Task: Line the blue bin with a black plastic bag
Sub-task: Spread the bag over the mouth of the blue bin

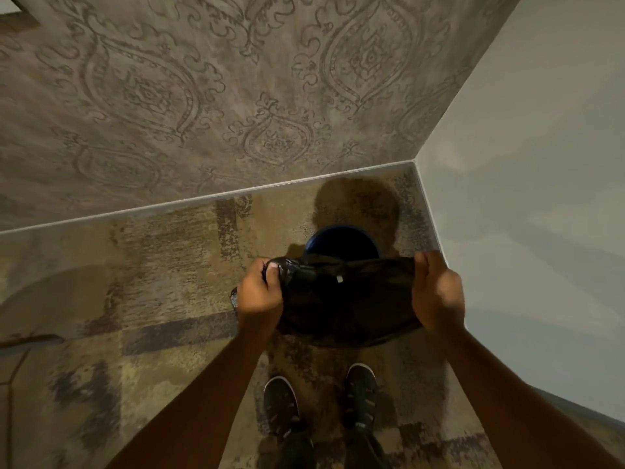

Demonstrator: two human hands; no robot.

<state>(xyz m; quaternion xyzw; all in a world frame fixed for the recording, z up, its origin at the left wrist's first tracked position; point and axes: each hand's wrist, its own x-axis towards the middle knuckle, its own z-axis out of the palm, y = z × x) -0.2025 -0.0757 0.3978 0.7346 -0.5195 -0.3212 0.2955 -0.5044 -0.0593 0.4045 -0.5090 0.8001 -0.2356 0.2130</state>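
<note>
Black plastic bag [345,299] — held up in front of me at about waist height, stretched sideways between both hands, above the carpet. My left hand [258,294] has its grip clamped on the bag's left edge, thumb on top, plastic bunched in the fist. My right hand [436,292] has its grip closed on the right edge, fingers curled over the rim of the plastic. The top edge runs taut from hand to hand; the rest hangs below in a dark, crumpled mass. A small pale fleck shows near the middle of the upper edge; I cannot tell what it is.

Blue bin [341,242] — on the floor just beyond the bag, standing upright in the corner of the room. Only its far rim and dark inside show; the near part is hidden behind the bag. Bag and bin do not appear to touch.

Patterned carpet [152,282] underfoot, mottled tan with darker blocks. Damask-patterned wall [203,96] ahead, plain pale wall [541,164] to the right. My two dark shoes [282,404] show below the bag.
</note>
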